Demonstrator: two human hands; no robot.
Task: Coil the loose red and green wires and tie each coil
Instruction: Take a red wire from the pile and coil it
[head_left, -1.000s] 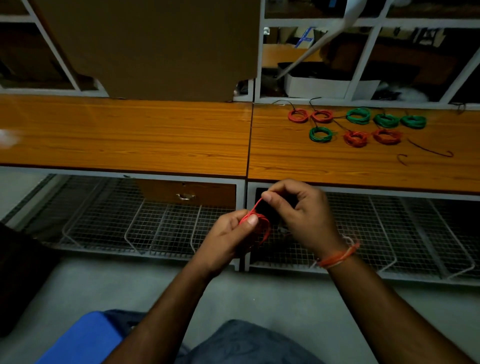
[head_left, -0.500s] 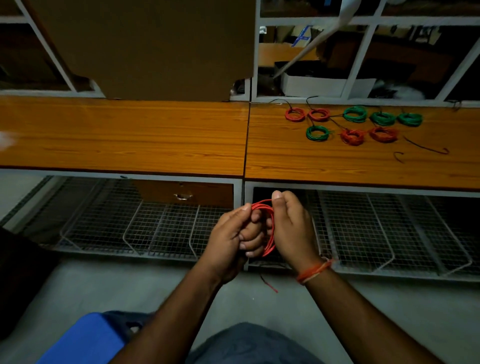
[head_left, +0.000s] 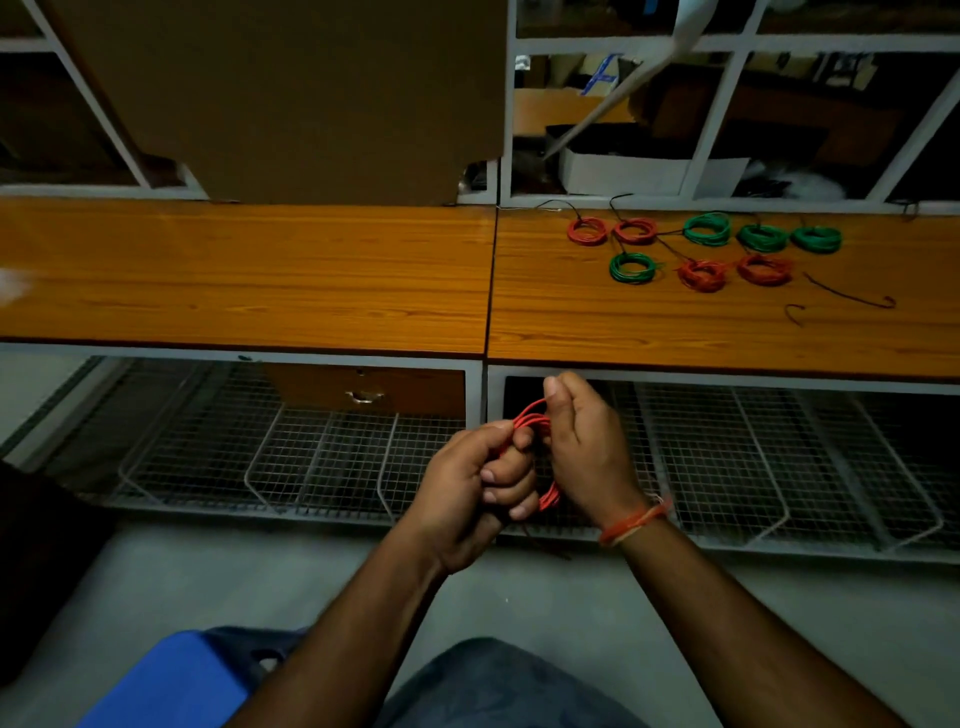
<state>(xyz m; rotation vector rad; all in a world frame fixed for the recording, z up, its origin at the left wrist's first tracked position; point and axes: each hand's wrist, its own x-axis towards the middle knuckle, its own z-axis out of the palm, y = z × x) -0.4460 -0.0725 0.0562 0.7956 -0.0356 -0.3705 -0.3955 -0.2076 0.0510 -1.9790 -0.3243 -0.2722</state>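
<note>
A red wire coil (head_left: 531, 419) hangs between my two hands, below the front edge of the wooden table (head_left: 311, 280). My left hand (head_left: 475, 483) grips the coil's left side with curled fingers. My right hand (head_left: 584, 447) holds the coil's right side, thumb pinching the top strands. Part of the coil shows again at the bottom (head_left: 550, 500) between the hands. On the table's far right lie several finished red coils (head_left: 587, 231) and green coils (head_left: 707, 229).
Short dark wire pieces (head_left: 852, 297) lie on the table right of the coils. Wire-mesh racks (head_left: 322, 457) run under the table, with a wooden drawer (head_left: 363, 392) above them. A brown board (head_left: 291, 98) and shelves stand behind. My knees and a blue seat (head_left: 166, 680) are below.
My right hand swung from pulling the wire end over the coil to gripping the coil's right side. Both hands stayed close together below the table edge; the loose tail has been drawn in.
</note>
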